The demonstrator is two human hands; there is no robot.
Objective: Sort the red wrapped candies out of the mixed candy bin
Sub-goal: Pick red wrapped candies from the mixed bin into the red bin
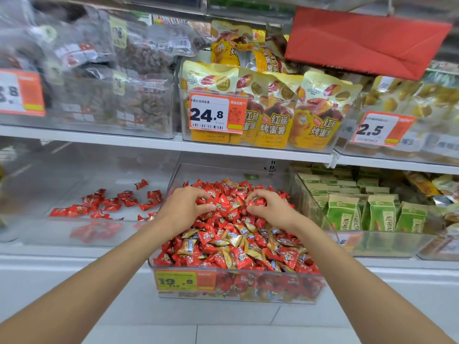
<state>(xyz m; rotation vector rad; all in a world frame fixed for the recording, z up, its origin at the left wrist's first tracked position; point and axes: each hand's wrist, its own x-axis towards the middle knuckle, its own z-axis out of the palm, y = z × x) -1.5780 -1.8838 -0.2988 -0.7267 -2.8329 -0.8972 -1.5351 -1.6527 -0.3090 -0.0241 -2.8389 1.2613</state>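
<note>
Head view: the clear mixed candy bin [320, 281] carries an orange tag [177, 280] reading 19.8. On the shelf above it, yellow bags [273, 120] are printed 红薯 烤蜜薯, with a tag [216, 115] reading 24.8. Further right I read 2.5 on another tag [375, 130].

Red candies [218, 209] fill the bin, mixed with gold candies [233, 238]. My left hand [182, 207] and right hand [270, 209] sit side by side on the heap, fingers curled, each clutching red candies. A scatter of sorted candies [109, 202] lies in the neighbouring bin, left of my left hand.
</note>
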